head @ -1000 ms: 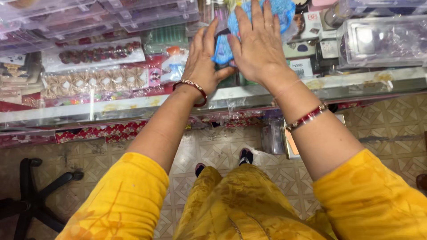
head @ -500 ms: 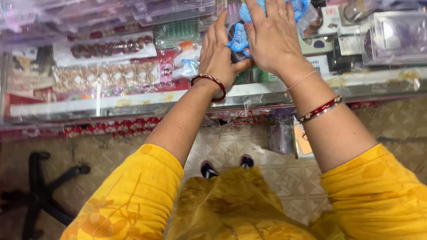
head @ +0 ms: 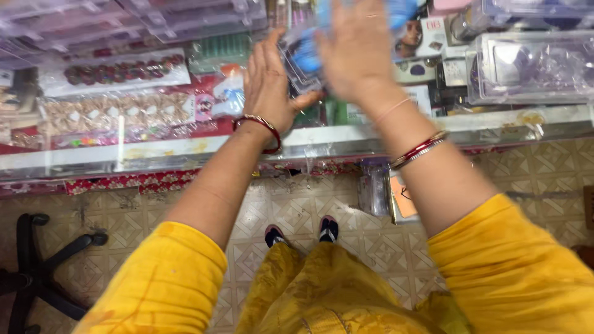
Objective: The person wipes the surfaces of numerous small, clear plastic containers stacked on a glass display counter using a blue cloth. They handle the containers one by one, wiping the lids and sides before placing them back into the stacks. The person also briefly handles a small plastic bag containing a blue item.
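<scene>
Counter: glass shop counter (head: 185,154) crowded with jewellery trays and clear plastic boxes, above a patterned tile floor (head: 297,210); the counter is the landmark for what follows.
Blue packet: a small packet, blue inside clear wrap (head: 303,59), sits over the middle of the counter top, between the two palms.
Left hand: left hand (head: 269,86) stands edge-up over the counter, fingers straight, thumb hooked under the packet's near corner; it touches the packet rather than closing round it.
Right hand: right hand (head: 359,52) is flat and spread, blurred by motion, laid against the packet's far side; whether any finger curls round it I cannot tell.
Step in hand: as I judge it, the packet is being pressed or squared between the palms above the counter.
Next move: it calls for a firmer hold by one hand before the other lets go, since the slick wrap could slip.
Nearby: a clear box (head: 532,65) lies at the counter's right end; a black chair base (head: 43,266) stands on the floor below its left end.
Change: against the frame half a second back, both hands sit lower in view and the right one has blurred; the packet remains between them.
</scene>
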